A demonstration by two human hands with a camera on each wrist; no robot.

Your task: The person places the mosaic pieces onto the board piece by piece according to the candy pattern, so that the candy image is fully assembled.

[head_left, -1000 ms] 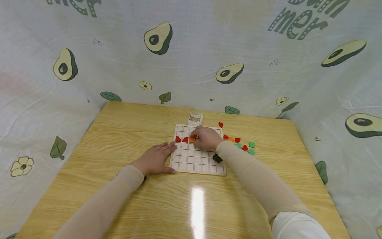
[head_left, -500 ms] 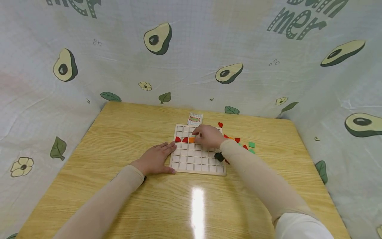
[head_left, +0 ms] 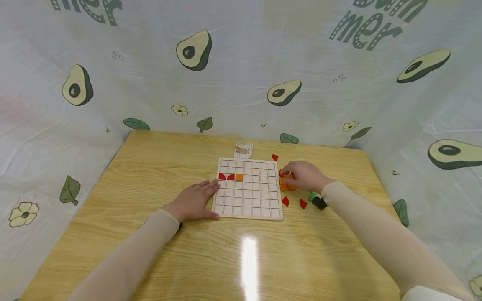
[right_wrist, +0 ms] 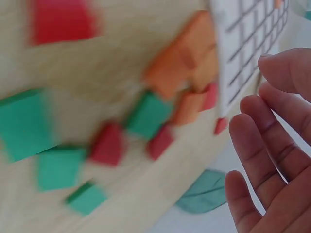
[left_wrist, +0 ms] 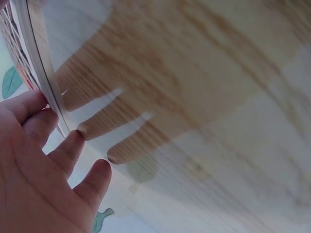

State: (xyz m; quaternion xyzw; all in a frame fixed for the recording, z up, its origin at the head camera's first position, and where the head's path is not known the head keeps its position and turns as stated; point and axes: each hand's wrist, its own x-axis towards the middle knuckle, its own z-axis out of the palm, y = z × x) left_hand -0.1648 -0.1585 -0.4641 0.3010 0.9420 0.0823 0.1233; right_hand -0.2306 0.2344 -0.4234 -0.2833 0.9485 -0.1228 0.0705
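Observation:
A square wooden grid board (head_left: 248, 193) lies on the table. In one of its rows sit two red quarter-round tiles (head_left: 231, 177) and an orange square tile (head_left: 239, 177), side by side. My left hand (head_left: 193, 202) rests at the board's left edge with its fingers spread and fairly straight. Just off the right edge, my right hand (head_left: 306, 175) hovers over a cluster of orange tiles (head_left: 288, 187), partly covering them. In the right wrist view its fingers (right_wrist: 250, 141) are loosely bent, with nothing between them and the thumb.
A small pattern card (head_left: 243, 150) lies behind the board. Loose red tiles (head_left: 303, 204) and green tiles (right_wrist: 60, 167) are scattered to the right, some hidden under the right wrist in the head view. A patterned cloth (head_left: 233, 83) hangs behind the table.
My right hand has let go of the orange tile in the board's row and moved right, off the board, to the loose tiles. My left hand has stayed at the left edge.

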